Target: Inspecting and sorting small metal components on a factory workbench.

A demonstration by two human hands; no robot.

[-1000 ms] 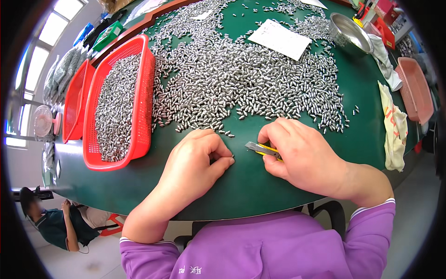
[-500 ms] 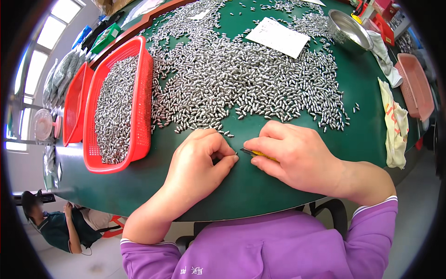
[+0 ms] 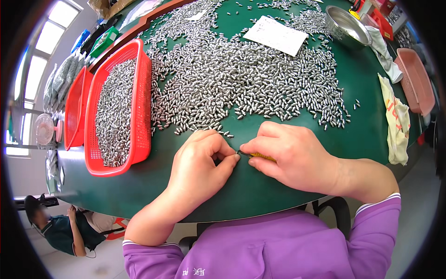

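My left hand is closed in a pinch, thumb against forefinger, above the green table. What sits between its fingertips is too small and hidden to make out. In my right hand is a yellow-handled tool with a dark, narrow tip; its exact kind is covered by my fingers. That tip points left and meets the left fingertips or comes very near them. Just beyond both hands spreads a wide pile of small silvery metal pieces, each short and rounded.
On the left stands a red plastic basket of similar metal pieces, beside another red basket. White paper lies on the pile. At right are a metal bowl, a pale cloth bag and a pink basket. A person sits at lower left.
The tool's tip has moved slightly left, to my left fingertips. Both hands otherwise keep nearly the same place and grip. The whole view has shifted a little.
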